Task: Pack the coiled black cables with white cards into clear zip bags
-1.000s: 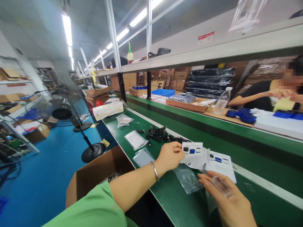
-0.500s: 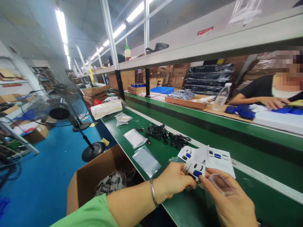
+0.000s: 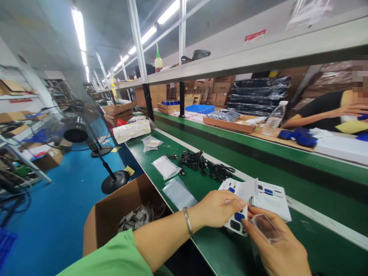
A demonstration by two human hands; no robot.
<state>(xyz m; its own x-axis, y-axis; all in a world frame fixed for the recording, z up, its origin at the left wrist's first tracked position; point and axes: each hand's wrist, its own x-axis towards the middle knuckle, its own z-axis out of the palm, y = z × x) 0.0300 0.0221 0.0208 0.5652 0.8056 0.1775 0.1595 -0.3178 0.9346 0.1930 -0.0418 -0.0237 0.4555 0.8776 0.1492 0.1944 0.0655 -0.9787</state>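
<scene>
A worker's left hand, a silver bangle at the wrist and a green sleeve above it, is closing in a firm pinch on glossy printed cards showing black and blue product images; how many cards it is gripping is hard to tell. The right hand is half closed, gripping a clear, rectangular plastic tray just beside them. Both hands are working over the near edge of a green conveyor bench.

One flat printed sheet is lying just beyond the hands, near the bench's pale far rail. Farther along are a tangled heap of black cables and three plastic bags: one clear, one white, one small and labelled. A brown cardboard box is standing below the near edge, filled with grey pieces. Across the bench, a co-worker's hand is reaching over blue-and-white items.
</scene>
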